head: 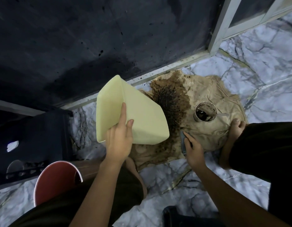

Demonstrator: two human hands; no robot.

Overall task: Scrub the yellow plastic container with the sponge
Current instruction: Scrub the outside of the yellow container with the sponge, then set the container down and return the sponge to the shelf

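On a marble-patterned floor (158,177) beside a dark wall, a person crouches with the yellow plastic container (135,115) lifted at the centre of the frame. It is tipped over, base toward the camera, its mouth turned away and down toward a beige cloth (212,128) spread on the tiles. The left hand (119,140) grips it at the lower corner, thumb and forefinger stretched up over the outer wall, the other fingers hidden behind. Just right of centre, the right hand (193,149) is curled around a dark grey sponge (183,141), held low near the cloth and apart from the container. A broad brown, speckled stain (171,99) soaks the cloth below the container's mouth; a small cup (205,112) of dark residue stands on the cloth to the right. A red bucket (56,182) sits at lower left. Judging by the gap between sponge and plastic, scrubbing is not under way at this instant; the interior cannot be seen, so how clean it is remains unknown, and the outer walls look free of grime.
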